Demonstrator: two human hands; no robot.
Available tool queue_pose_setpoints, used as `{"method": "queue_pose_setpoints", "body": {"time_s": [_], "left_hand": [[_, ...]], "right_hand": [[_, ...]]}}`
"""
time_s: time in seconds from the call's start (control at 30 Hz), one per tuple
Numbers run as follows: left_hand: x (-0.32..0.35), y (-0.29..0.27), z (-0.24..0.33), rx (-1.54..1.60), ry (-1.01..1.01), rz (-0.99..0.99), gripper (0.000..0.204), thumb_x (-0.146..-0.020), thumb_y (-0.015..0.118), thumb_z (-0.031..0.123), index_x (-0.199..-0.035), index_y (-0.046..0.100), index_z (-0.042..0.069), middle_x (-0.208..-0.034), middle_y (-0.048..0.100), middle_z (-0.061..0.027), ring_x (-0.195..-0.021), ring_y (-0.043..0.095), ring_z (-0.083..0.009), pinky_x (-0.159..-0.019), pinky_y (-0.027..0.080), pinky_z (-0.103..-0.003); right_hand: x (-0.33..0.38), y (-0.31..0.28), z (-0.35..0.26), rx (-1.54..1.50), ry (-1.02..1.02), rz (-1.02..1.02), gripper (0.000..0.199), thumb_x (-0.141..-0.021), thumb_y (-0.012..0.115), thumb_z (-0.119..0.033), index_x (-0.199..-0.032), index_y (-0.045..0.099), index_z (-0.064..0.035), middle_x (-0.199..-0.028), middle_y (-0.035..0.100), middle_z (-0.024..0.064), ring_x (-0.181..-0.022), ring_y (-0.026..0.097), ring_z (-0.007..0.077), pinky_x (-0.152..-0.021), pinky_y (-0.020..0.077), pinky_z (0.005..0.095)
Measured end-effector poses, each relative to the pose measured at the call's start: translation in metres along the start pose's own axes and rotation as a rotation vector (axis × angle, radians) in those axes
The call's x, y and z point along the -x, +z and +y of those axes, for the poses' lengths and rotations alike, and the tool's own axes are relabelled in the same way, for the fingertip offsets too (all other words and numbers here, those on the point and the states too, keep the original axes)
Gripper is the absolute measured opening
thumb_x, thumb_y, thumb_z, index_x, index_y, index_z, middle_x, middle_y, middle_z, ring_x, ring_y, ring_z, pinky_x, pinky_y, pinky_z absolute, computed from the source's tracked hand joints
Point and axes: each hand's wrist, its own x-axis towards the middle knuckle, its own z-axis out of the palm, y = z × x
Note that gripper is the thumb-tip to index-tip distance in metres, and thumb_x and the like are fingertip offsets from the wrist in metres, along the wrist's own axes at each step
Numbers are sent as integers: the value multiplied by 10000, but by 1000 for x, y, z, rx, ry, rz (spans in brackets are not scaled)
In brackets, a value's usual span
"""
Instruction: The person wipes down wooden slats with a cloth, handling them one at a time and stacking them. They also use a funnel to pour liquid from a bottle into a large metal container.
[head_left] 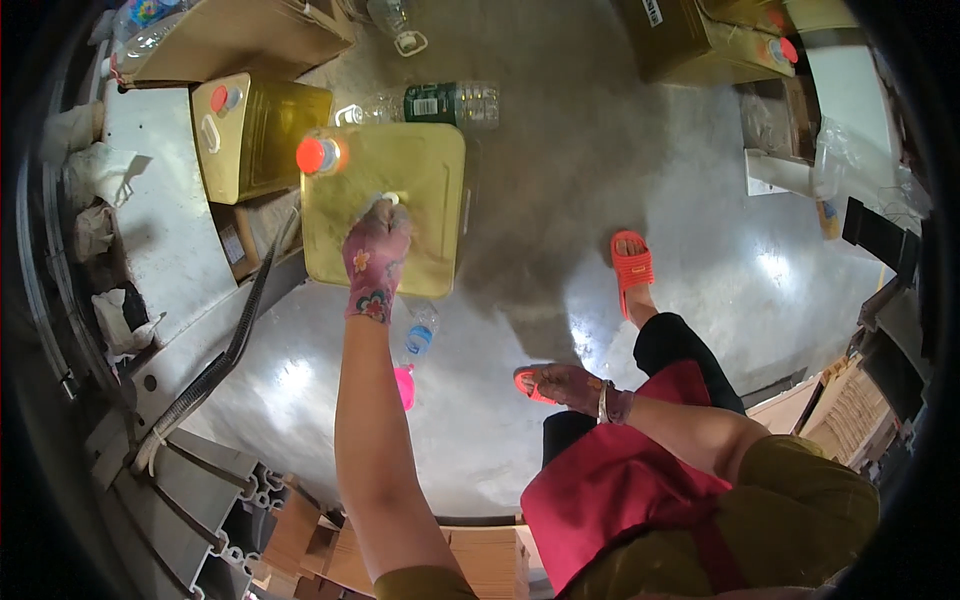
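Observation:
A square yellow metal oil tin [430,165] with a red cap [317,155] is at centre left, its top facing me. My left hand [378,245], in a pink flowered glove, is closed around the white handle [390,198] on its top. Whether the tin is off the floor I cannot tell. My right hand [570,385], also gloved, is held low in front of my red apron [610,490]. Its fingers are curled together, and nothing shows in them. It partly covers a red slipper [530,380] on my foot.
Another yellow tin [285,130] is at the left beside a cardboard box [240,45]. Plastic bottles lie on the floor: one with a green label [430,103], one with a blue label [420,335]. More tins [710,45] stand far right. A black corrugated hose [250,310] runs along the left.

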Motion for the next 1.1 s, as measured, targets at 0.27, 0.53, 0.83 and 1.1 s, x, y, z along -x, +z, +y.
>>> {"method": "queue_pose_setpoints", "body": {"time_s": [0.27, 0.53, 0.83, 1.1], "left_hand": [[70, 22, 46, 230, -17, -165, 336, -931, 558, 340, -1049, 661, 42, -948, 678, -198, -871, 641, -372, -760, 500, -393], [204, 60, 68, 305, 46, -299, 383, -918, 556, 430, -872, 658, 64, -817, 652, -214, -782, 629, -407, -668, 489, -466], [386, -18, 129, 436, 94, -334, 397, -940, 521, 442, -860, 675, 84, -781, 660, -202, -700, 630, -398, -628, 494, -480], [525, -104, 167, 412, 117, -448, 440, -945, 506, 472, -877, 687, 77, -794, 665, -201, -747, 642, -401, -642, 495, -475]], "right_hand": [[8, -4, 0, -195, 60, -115, 127, -921, 600, -153, -884, 508, -75, -796, 434, -45, -774, 435, 68, -726, 406, 244], [54, -24, 46, 150, -86, -733, 187, -914, 542, -201, -1033, 554, -57, -905, 545, -23, -817, 519, 78, -689, 445, 259], [219, 36, -179, 753, -423, 172, 612, -867, 663, -369, -1351, 469, -47, -1259, 545, 177, -1064, 591, 288, -826, 521, 405], [239, 157, -152, 1486, -604, -26, 620, -760, 705, -308, -1292, 449, -119, -1260, 480, 181, -978, 607, 350, -732, 535, 448]]}}
